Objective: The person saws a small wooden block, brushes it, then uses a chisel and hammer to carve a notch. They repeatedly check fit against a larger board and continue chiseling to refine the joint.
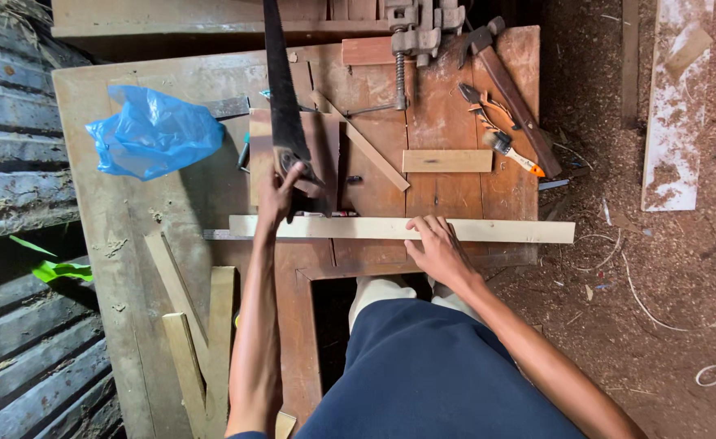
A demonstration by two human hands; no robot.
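A long pale wooden strip [504, 232] lies across the near part of a worn wooden workbench [171, 211]. My right hand [437, 248] presses flat on the strip near its middle, fingers spread. My left hand [280, 189] grips the handle of a dark hand saw [280, 89]. Its blade runs away from me toward the bench's far edge. The saw handle is just beyond the strip's left part.
A blue plastic bag [154, 134] lies at the left. At the far right are a hammer [508, 89], a paintbrush [514, 154], a short wood piece [447, 160] and a metal clamp [415, 36]. Wood offcuts [199, 341] lie near left. The floor has sawdust [659, 268].
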